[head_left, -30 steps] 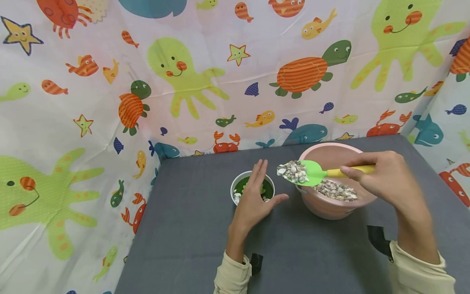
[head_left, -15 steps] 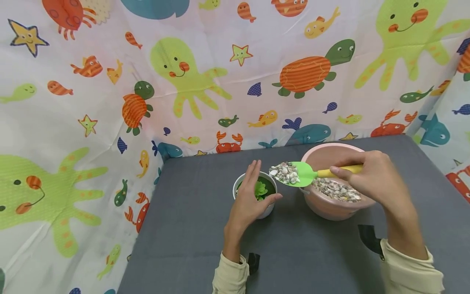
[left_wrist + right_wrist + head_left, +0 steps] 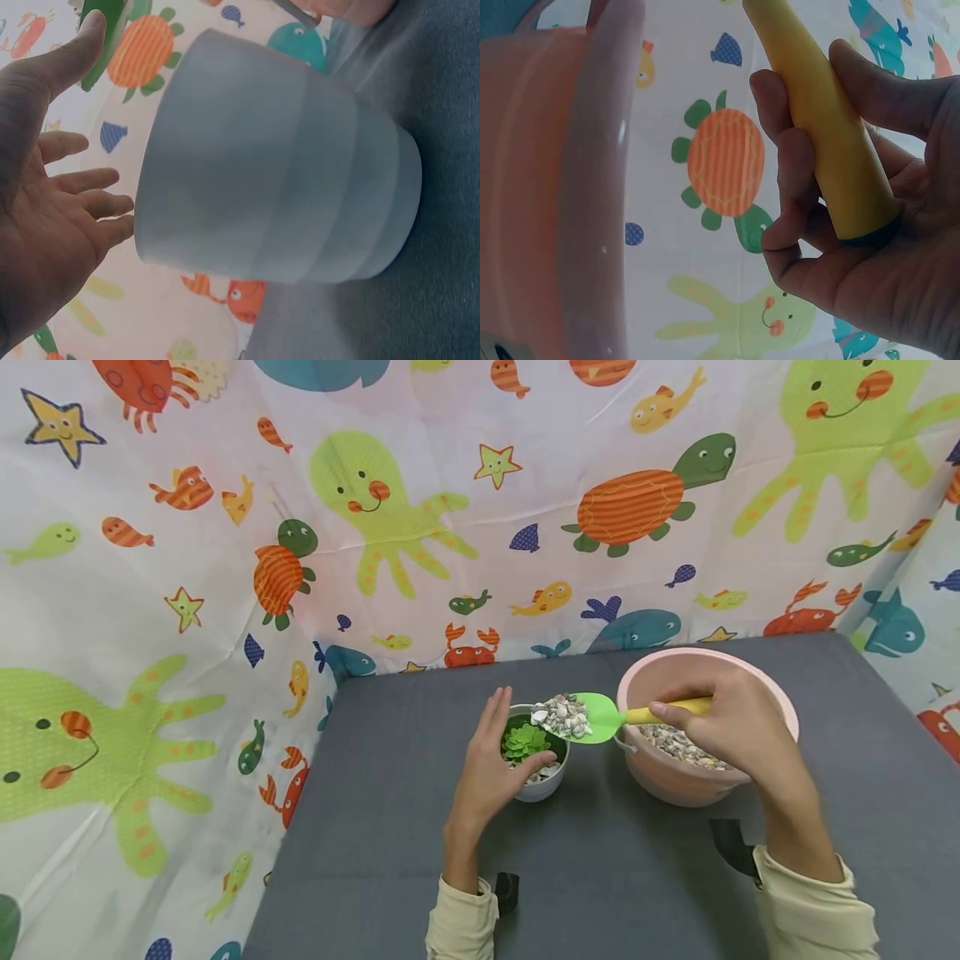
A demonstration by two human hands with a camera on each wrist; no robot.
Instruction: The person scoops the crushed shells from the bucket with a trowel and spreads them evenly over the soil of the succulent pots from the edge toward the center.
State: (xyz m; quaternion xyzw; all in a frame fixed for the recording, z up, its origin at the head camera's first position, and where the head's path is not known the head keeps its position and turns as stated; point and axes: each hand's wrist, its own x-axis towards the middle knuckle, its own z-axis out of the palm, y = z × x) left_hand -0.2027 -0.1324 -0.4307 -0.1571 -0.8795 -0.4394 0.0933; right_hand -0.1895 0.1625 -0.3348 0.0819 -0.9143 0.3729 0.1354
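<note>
My right hand [image 3: 738, 727] grips the yellow handle of a small garden trowel [image 3: 598, 718]. Its green blade carries a heap of small pale shells or pebbles [image 3: 561, 717], overlapping the pot's right side in the head view. Below is a white pot [image 3: 542, 791] with a green rosette succulent [image 3: 523, 742] and some pale pieces around it. My left hand [image 3: 480, 777] is beside the pot's left rim, fingers extended and thumb spread across the near side. In the left wrist view those fingers [image 3: 88, 180] are right at the rim. The right wrist view shows fingers wrapped around the handle [image 3: 825, 127].
A pink bucket [image 3: 675, 787] partly filled with similar pieces [image 3: 678, 745] stands right of the pot, under my right hand. Both stand on a grey cloth-covered table [image 3: 390, 827]. A curtain [image 3: 450, 560] printed with sea animals hangs behind and along the sides.
My right hand has moved the loaded trowel left, from over the bucket to the pot's right side. The left hand has shifted left, uncovering the succulent.
</note>
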